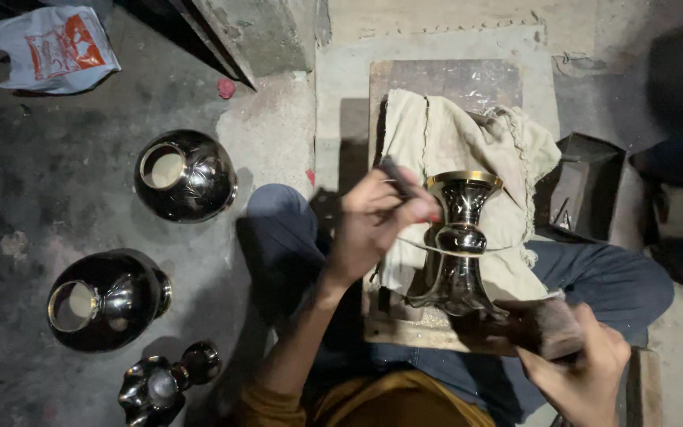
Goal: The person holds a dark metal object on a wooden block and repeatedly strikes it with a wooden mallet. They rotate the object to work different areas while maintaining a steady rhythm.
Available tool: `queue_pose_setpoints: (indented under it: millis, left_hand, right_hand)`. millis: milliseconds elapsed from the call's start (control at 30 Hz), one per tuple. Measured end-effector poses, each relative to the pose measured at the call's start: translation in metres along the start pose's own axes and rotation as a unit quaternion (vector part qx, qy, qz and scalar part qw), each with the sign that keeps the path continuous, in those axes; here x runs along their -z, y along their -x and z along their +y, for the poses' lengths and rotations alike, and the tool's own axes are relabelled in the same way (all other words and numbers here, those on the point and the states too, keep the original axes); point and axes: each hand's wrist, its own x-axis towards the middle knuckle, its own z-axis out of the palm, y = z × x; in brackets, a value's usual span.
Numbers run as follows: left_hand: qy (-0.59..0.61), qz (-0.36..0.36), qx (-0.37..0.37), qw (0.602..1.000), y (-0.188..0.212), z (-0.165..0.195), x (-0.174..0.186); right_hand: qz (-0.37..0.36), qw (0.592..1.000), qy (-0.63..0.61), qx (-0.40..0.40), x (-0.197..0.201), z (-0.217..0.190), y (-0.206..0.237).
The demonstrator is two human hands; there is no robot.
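The person is sitting on the floor, left hand (pixel 373 217) pinching a small tool against a shiny dark vase stand (pixel 460 245) lying on a cloth (pixel 436 134), right hand (pixel 586 368) clamped around a wooden block (pixel 555 328). Three dark vases (pixel 185 175) are sitting off to the left, looking already finished, so this one seems mid-way.

The vase stand (pixel 460 245) is glossy black with a gold rim at its top and a thin pale band round its waist. Under it the cloth (pixel 452 142) is cream, with frayed edges. Left of the stand, two round vases (pixel 186 175) (pixel 104 299) on the floor (pixel 57 198) are the same shiny black, each with a pale gold mouth. A smaller fluted black piece (pixel 160 383) lies below them. Far left of the stand, the plastic bag (pixel 50 49) is white with an orange-red print. The floor is mottled grey. The trousers (pixel 602 277) are blue, the shirt (pixel 381 403) mustard yellow.
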Motion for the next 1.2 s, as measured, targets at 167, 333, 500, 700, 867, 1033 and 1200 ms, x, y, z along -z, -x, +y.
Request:
queue_pose_setpoints:
  millis: [167,333,500,700,867,1033,1200]
  left_hand:
    - [-0.095,-0.135,-0.001,0.986,-0.019,0.019,-0.017]
    - [-0.205,-0.211,0.069,0.953,-0.036,0.023,-0.027]
    - [-0.224,-0.239,0.081,0.941,-0.04,0.019,-0.034]
    - [-0.287,-0.258,-0.011,0.922,-0.048,0.016,-0.037]
    - [-0.27,-0.246,-0.083,0.927,-0.049,0.014,-0.037]
    - [-0.322,-0.262,-0.066,0.907,-0.045,0.014,-0.039]
    - [-0.282,-0.278,-0.085,0.915,-0.046,0.01,-0.039]
  right_hand:
    - [-0.013,0.978,-0.091,-0.187,-0.019,-0.004,0.009]
    - [-0.047,0.935,-0.3,-0.182,-0.015,-0.008,-0.003]
    - [-0.009,0.965,-0.226,-0.13,0.008,0.018,-0.02]
    - [-0.026,0.961,-0.118,-0.247,0.024,0.12,-0.037]
    - [-0.291,0.776,0.048,-0.558,0.022,0.17,-0.101]
    - [-0.245,0.873,-0.044,-0.418,0.022,0.15,-0.138]
    - [-0.204,0.869,-0.235,-0.384,0.017,0.134,-0.151]
